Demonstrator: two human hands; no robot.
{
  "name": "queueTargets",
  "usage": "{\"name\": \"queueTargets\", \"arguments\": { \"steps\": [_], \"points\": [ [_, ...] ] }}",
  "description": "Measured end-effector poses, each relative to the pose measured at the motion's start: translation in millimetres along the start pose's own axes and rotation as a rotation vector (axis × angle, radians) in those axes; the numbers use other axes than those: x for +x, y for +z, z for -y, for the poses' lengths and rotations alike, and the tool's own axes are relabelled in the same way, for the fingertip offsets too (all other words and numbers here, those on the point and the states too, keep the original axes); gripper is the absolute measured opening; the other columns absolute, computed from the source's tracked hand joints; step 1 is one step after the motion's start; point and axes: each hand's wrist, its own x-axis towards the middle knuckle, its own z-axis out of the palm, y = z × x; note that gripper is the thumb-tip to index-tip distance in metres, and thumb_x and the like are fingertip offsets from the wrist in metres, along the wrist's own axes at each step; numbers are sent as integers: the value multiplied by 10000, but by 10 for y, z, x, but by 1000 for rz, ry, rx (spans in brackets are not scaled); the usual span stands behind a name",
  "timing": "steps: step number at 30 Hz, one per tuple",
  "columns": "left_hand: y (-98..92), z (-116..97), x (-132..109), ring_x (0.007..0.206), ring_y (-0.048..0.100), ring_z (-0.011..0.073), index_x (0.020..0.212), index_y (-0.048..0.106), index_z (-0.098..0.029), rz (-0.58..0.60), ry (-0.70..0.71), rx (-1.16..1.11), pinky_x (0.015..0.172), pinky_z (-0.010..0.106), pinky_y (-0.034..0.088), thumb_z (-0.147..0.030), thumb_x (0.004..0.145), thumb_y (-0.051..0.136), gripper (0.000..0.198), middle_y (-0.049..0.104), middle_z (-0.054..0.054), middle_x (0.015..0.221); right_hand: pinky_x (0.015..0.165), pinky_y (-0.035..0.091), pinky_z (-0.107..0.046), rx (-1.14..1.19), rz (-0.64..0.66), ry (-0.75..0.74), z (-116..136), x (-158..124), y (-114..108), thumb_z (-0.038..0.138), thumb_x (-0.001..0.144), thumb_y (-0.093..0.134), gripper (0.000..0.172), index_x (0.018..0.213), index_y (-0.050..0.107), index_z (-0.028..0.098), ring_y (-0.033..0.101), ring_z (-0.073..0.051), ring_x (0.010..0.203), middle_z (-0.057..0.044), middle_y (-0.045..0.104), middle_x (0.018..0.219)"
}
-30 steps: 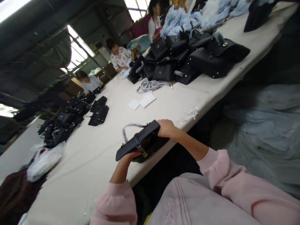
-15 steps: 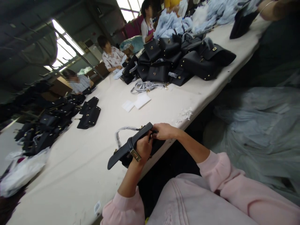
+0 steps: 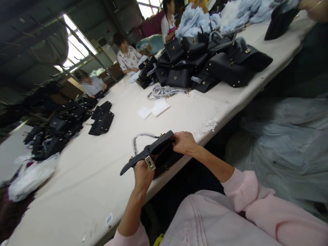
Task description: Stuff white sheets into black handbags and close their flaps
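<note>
A black handbag point(image 3: 162, 154) with a gold clasp and a plastic-wrapped handle rests at the near edge of the table, its flap toward the far side. My left hand point(image 3: 144, 173) is closed on the bag's left part, beside the clasp, with the fingertips hidden under the flap. At the bag's right end, my right hand point(image 3: 185, 142) grips the corner, its fingers curled and partly out of sight behind the edge.
Several black handbags point(image 3: 179, 77) are heaped across the pale table point(image 3: 123, 136). Wrapped straps point(image 3: 164, 91), white foam pieces point(image 3: 161, 107) and scraps point(image 3: 210, 125) lie nearer. More black bags point(image 3: 56, 128) are piled at left. Co-workers sit opposite; another person's hand point(image 3: 311, 8) is at upper right.
My left hand has moved left and down along the bag, away from my right hand. My right hand stays at the right end. The whole view has shifted slightly.
</note>
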Motion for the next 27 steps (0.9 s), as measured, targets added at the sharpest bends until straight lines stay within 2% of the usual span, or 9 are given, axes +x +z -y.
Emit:
{"name": "queueTargets", "arguments": {
  "steps": [2, 4, 9, 12, 15, 18, 22, 24, 27],
  "points": [
    [-89, 105, -82, 635, 627, 223, 645, 686, -199, 7, -66, -11, 661, 348, 480, -278, 738, 536, 194, 672, 19, 605, 743, 488, -315, -39, -30, 5, 1, 1, 5, 309, 758, 515, 306, 953, 743, 253, 688, -264, 878, -75, 743, 886],
    [-158, 201, -148, 726, 653, 240, 715, 719, -200, -26, -108, -65, 734, 363, 490, -262, 716, 538, 191, 713, 21, 697, 714, 484, -306, -85, -29, 21, 6, -3, -7, 329, 765, 514, 292, 903, 744, 216, 690, -270, 857, -98, 738, 862],
    [-264, 394, -192, 844, 663, 256, 816, 738, -175, -120, -151, -229, 812, 373, 505, -320, 708, 628, 212, 736, 38, 824, 695, 479, -307, -132, -24, 5, 63, -64, -151, 364, 763, 529, 297, 876, 747, 197, 688, -276, 823, -113, 733, 821],
    [-308, 414, -159, 851, 659, 249, 851, 735, -147, -242, -197, -349, 833, 381, 509, -316, 670, 670, 255, 732, 46, 835, 734, 480, -314, -121, -45, -71, 101, -134, -285, 343, 753, 536, 282, 882, 754, 218, 677, -267, 847, -90, 735, 822],
    [-331, 374, -145, 811, 651, 231, 823, 734, -135, -352, -217, -396, 804, 368, 523, -314, 637, 696, 261, 726, 41, 802, 861, 459, -327, -91, -66, -201, 88, -198, -386, 284, 760, 527, 271, 901, 757, 258, 655, -244, 938, -48, 743, 878],
    [-307, 362, -169, 745, 644, 212, 829, 740, -142, -316, -214, -381, 755, 347, 529, -327, 647, 687, 264, 708, 23, 745, 1006, 384, -345, -70, -63, -260, 14, -230, -409, 244, 767, 526, 279, 923, 757, 266, 650, -218, 970, -29, 747, 905],
    [-228, 456, -192, 613, 608, 196, 785, 742, -143, -206, -227, -240, 657, 326, 517, -351, 685, 649, 249, 636, -5, 590, 1084, 315, -372, -38, -31, -268, -96, -213, -324, 227, 776, 536, 290, 968, 749, 270, 660, -206, 951, -21, 748, 923],
    [-193, 519, -180, 645, 623, 210, 836, 743, -141, -194, -258, -222, 668, 335, 524, -362, 689, 645, 283, 665, 3, 637, 1095, 303, -384, -7, -11, -263, -129, -193, -261, 223, 775, 547, 281, 968, 746, 271, 658, -208, 954, -21, 746, 920],
    [-155, 586, -155, 792, 661, 264, 880, 738, -143, -215, -289, -237, 776, 387, 541, -408, 674, 660, 344, 718, 33, 752, 1077, 327, -383, 78, 5, -252, -182, -173, -182, 189, 768, 552, 264, 934, 746, 257, 643, -215, 974, -29, 735, 907]
  ]
}}
